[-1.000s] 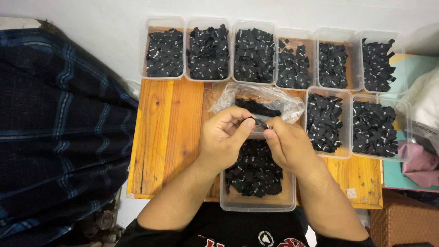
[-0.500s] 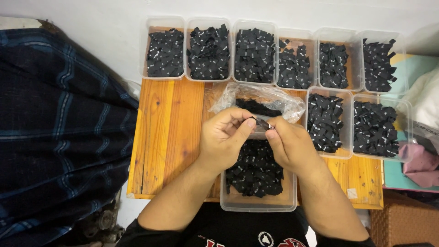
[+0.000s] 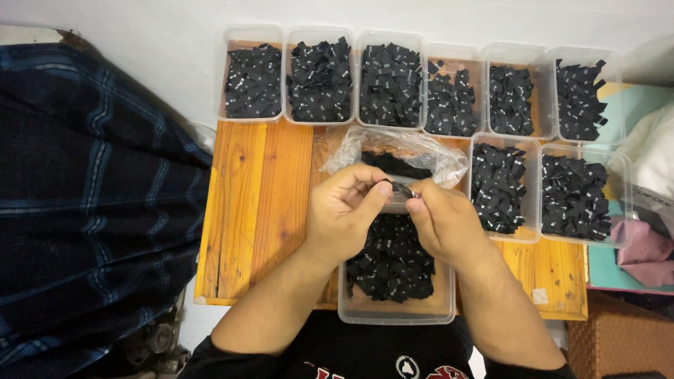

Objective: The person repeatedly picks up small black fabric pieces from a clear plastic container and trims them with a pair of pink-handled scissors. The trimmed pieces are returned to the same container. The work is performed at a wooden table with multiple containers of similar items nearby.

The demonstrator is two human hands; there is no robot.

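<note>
While both hands work over the middle of the wooden table [image 3: 267,210], I log the scene from large to small. Dark plaid cloth [image 3: 91,210] fills the left side. Along the far edge stands a row of six clear tubs [image 3: 390,81], each holding a heap of small black tags; two further tubs [image 3: 544,189] sit to the right, just nearer. All eight look well filled, so I judge much of the sorting done. The near tub [image 3: 397,309], below my wrists, still holds a sizeable pile of black tags [image 3: 390,263], so plenty is left. A crumpled clear plastic bag [image 3: 400,151] lies just beyond my hands with more dark pieces inside.

Left hand [image 3: 344,210] and right hand [image 3: 439,224] meet fingertip to fingertip, both pinched shut on one small black tag [image 3: 405,189] held above the near tub's far end.

Hard to make out: the tag's face and which way it is turned, largely covered by my fingers. The bag's contents are blurred by folds. The right edge cuts off pale and pink fabric [image 3: 642,245].
</note>
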